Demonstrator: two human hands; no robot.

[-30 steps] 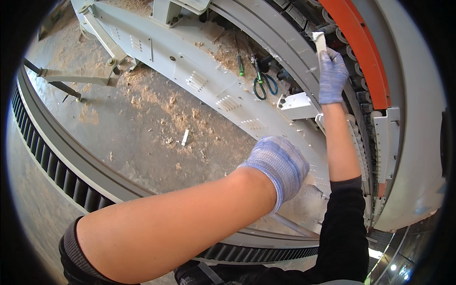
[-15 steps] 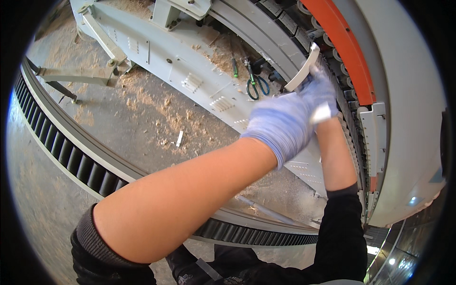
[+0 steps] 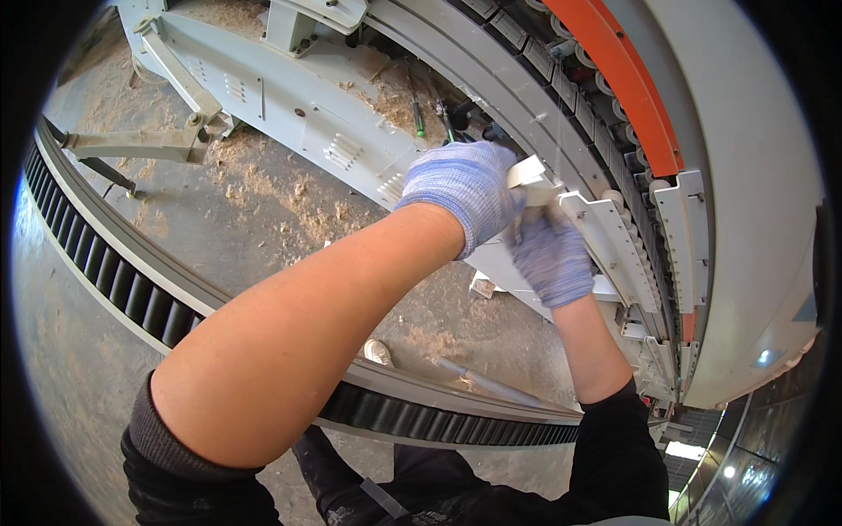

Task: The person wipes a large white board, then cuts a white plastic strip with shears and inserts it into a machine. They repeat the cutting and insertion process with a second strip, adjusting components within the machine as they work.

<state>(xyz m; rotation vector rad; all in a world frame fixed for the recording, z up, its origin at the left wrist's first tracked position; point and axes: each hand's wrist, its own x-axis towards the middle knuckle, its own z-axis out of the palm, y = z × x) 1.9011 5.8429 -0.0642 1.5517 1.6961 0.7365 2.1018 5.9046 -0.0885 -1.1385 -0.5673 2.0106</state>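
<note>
My left hand [image 3: 465, 188], in a blue-and-white knit glove, is closed at the edge of the machine's pale track. From its fingers sticks out a short white strip [image 3: 527, 171], bent or folded, its lower part blurred. My right hand [image 3: 551, 256], gloved alike and smeared by motion, meets it just below and to the right, its fingers closed on the strip's lower part. The fingertips of both hands are largely hidden behind the gloves and the strip.
An orange curved guard [image 3: 627, 74] and a row of rollers run along the machine at right. A green-handled tool [image 3: 418, 120] lies on its base ledge among shavings. A roller conveyor [image 3: 421, 423] curves between me and the machine. Sawdust [image 3: 263, 184] litters the floor.
Both hands have come left and back from the track, the right one further. The long curved white strip seen earlier now shows only as a short bent piece between the gloves.
</note>
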